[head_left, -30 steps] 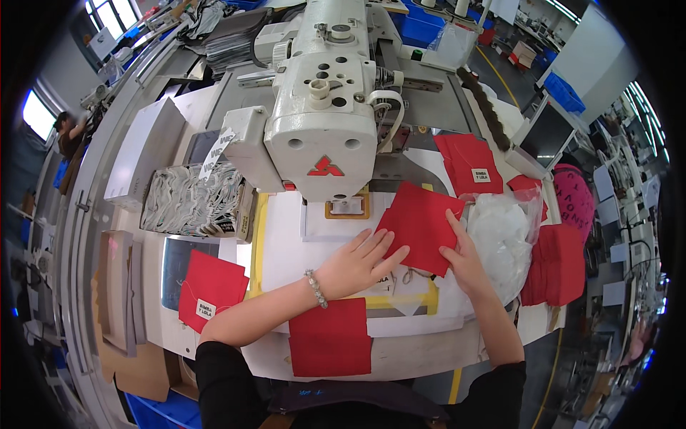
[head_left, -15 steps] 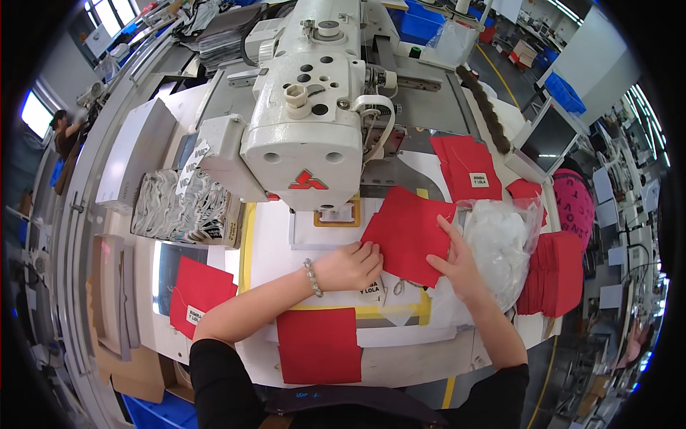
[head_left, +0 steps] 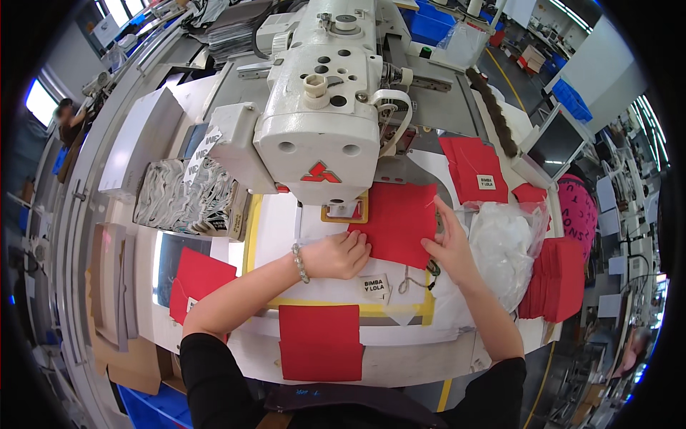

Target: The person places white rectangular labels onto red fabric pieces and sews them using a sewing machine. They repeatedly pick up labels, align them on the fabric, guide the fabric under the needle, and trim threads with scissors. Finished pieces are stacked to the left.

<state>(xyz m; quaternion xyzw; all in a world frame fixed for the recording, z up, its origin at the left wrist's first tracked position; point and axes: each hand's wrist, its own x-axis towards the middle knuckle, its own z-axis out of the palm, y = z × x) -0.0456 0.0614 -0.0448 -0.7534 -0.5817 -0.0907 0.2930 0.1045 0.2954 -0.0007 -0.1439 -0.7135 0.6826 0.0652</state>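
Observation:
A red fabric piece (head_left: 395, 222) lies beneath the sewing machine head (head_left: 320, 161), beside the small gold frame (head_left: 363, 214). My left hand (head_left: 336, 254), with a beaded bracelet on its wrist, has curled fingers gripping the fabric's lower left corner. My right hand (head_left: 449, 247) holds the fabric's right edge between thumb and fingers. Below the fabric are a pale label (head_left: 374, 284) and small thread snips (head_left: 432, 274), on white board edged with yellow tape (head_left: 339, 310).
Red stacks sit at right (head_left: 554, 282) and back right (head_left: 464, 161); red pieces lie left (head_left: 204, 275) and in front (head_left: 320, 342). A label box (head_left: 236, 218), white carton (head_left: 139, 143), plastic bag (head_left: 500, 250) and monitor (head_left: 550, 139) surround them. A co-worker (head_left: 70, 125) is at far left.
The held fabric has shifted left and up under the machine head, turning squarer, uncovering more of the label and the snips. My left fingers, earlier spread, have curled onto its corner.

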